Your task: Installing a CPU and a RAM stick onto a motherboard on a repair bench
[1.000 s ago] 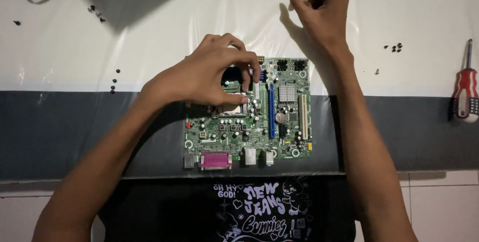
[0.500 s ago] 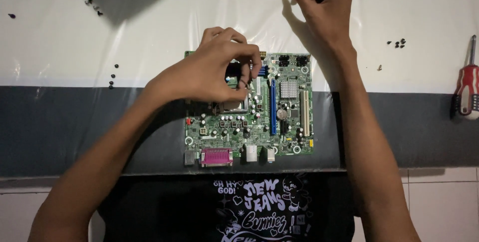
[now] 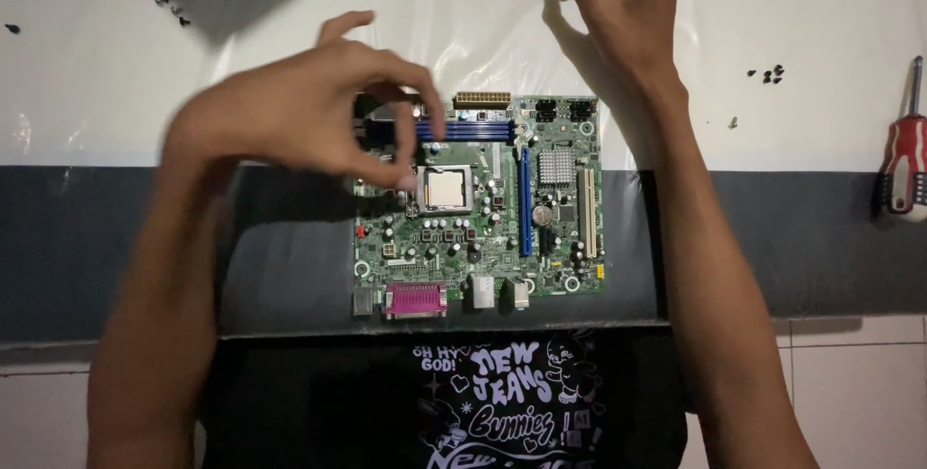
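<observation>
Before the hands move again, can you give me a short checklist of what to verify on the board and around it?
1. Motherboard lies flat on the grey strip of the table: ok.
2. Processor socket uncovered and in view: ok.
3. Left hand clear of the board: cannot tell; it is blurred, fingers curled above the socket's left edge.
4. Right hand off the board: ok; it is raised over the white sheet beyond the board, fingers pinched.
5. What the right hand pinches: cannot tell.
6. Screwdriver with red handle lying at the right edge: ok.
</observation>
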